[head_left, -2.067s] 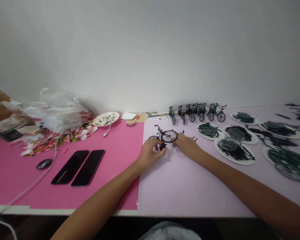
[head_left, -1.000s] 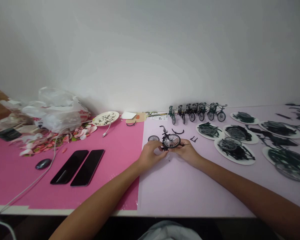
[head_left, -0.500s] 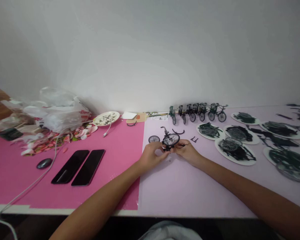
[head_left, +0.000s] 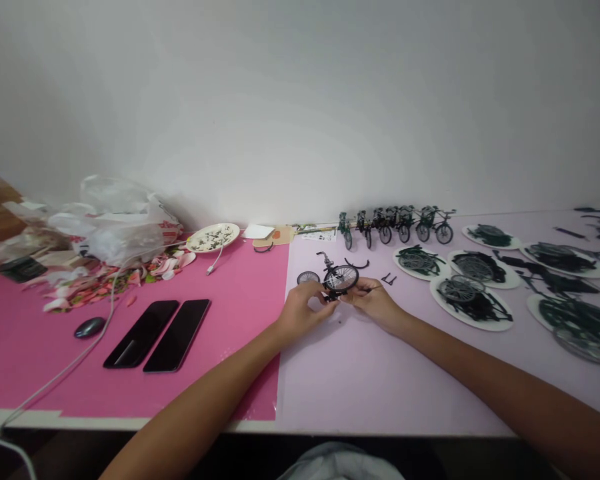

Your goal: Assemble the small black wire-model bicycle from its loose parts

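Near the middle of the table, a partly built toy bicycle point(head_left: 341, 278) with a spoked wheel and handlebar is held between both hands. My left hand point(head_left: 305, 310) pinches its dark frame from the left. My right hand point(head_left: 375, 302) grips it from the right, fingers closed by the wheel. A loose spoked wheel point(head_left: 308, 277) lies just behind my left hand. Behind the held bicycle is a curved black part point(head_left: 357, 264), and a small forked black part point(head_left: 389, 279) lies right of it. The exact contact of the fingertips is partly hidden.
Several finished toy bicycles point(head_left: 404, 225) stand along the wall. White plates of parts point(head_left: 501, 324) fill the right side. On the left are two black phones point(head_left: 177, 337), a mouse point(head_left: 89, 327), a white cable point(head_left: 111, 303), petals point(head_left: 75, 285) and a plastic bag point(head_left: 125, 230).
The held bicycle and its handlebar have shifted slightly left and tilted a little. Both hands stay almost in place, still gripping it.
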Demonstrator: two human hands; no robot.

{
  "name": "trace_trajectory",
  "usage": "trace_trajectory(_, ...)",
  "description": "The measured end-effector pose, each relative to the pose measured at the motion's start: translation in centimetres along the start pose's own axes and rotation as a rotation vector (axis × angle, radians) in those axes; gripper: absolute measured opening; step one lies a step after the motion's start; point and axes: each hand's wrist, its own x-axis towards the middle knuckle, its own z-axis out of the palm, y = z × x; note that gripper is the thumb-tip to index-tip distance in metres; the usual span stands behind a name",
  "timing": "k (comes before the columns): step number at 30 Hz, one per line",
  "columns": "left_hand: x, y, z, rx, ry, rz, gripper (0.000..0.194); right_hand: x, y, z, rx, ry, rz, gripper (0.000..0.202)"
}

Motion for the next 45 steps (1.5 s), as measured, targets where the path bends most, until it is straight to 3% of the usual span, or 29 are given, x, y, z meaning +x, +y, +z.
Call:
trace_trajectory(8, -0.1, -0.2, 0.3, 0.066, 0.048, 0.123, 0.019, 0.0, -0.4, 0.1, -0.042, -0.034, -0.075, 0.043)
trace_trajectory(17, 0.1, 0.1, 0.3, 0.082, 0.057, 0.196, 0.016, -0.6, -1.7, 0.3, -0.053, -0.071, -0.006, 0.042)
trace_trajectory(29, 0.0, 0.1, 0.5, 0.107, 0.053, 0.148, 0.017, -0.6, -1.4, 0.3, -0.038, -0.026, 0.066, 0.051)
trace_trajectory(39, 0.0, 0.2, 0.5, 0.124, 0.054, 0.057, 0.015, -0.3, -0.2, 0.3, -0.037, 0.013, 0.001, 0.051)
trace_trajectory(45, 0.0, 0.0, 0.8, 0.219, 0.096, 0.069, 0.017, -0.5, -0.4, 0.4, -0.027, 0.003, 0.017, 0.050)
